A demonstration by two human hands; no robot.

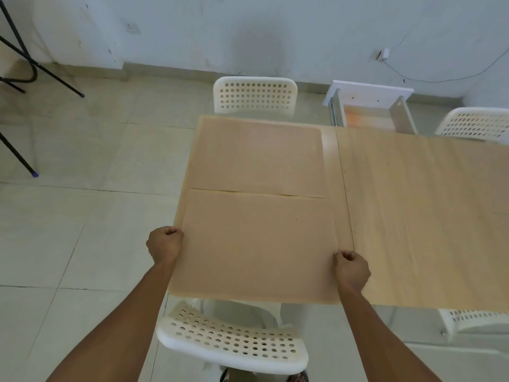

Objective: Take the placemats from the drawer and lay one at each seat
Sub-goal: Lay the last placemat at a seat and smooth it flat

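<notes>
A tan placemat [256,244] lies on the near left end of the wooden table [413,216], in front of the near white chair [234,346]. My left hand [164,244] is shut on its left edge and my right hand [352,268] is shut on its right edge. A second tan placemat [256,158] lies flat just beyond it, in front of the far white chair [254,96]. Their long edges meet near the table's middle. The drawer [369,111] stands pulled open at the table's far side, with an orange-tan bottom showing inside.
Two more white perforated chairs stand at the right, one on the far side [476,124] and one on the near side [473,321]. Black tripod legs [19,64] stand on the tiled floor at the far left. A cable and plug [384,55] hang on the wall.
</notes>
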